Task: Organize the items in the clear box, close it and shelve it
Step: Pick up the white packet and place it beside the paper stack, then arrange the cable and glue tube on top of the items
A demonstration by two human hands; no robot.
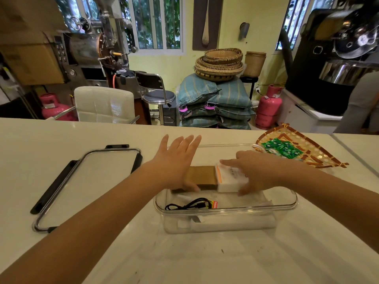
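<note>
Lid (88, 181): It lies flat on the white table (205, 259), to the left of the box and well apart from it. Its black clips stick out at the sides. I think it waits there so the box stays open for tidying.

Left hand (176, 160): It is spread wide and flat, fingers reaching out over the far left part of the box. The thumb rests on the brown packet. It grips nothing. I think it steadies the packet so it does not slide.

Clear box (225, 210): It sits open on the table in front of the person, between both arms. It is not closed and not on a shelf yet.

Black cable (188, 204): It lies curled in the near side of the box, with a small red and yellow tag beside it. White papers lie under it.

Brown packet (203, 175): It lies flat in the middle of the box, touching the white pack.

White pack (229, 179): It has an orange strip on top. It sits just right of the brown packet.

Right hand (254, 173): It curls over the white pack, fingers on top and thumb on the near side. I think it pushes the pack snug beside the brown packet to save room.

Woven tray (320, 158): It rests on the table behind the box, to the right. Green packets (281, 148) lie on it.
</note>
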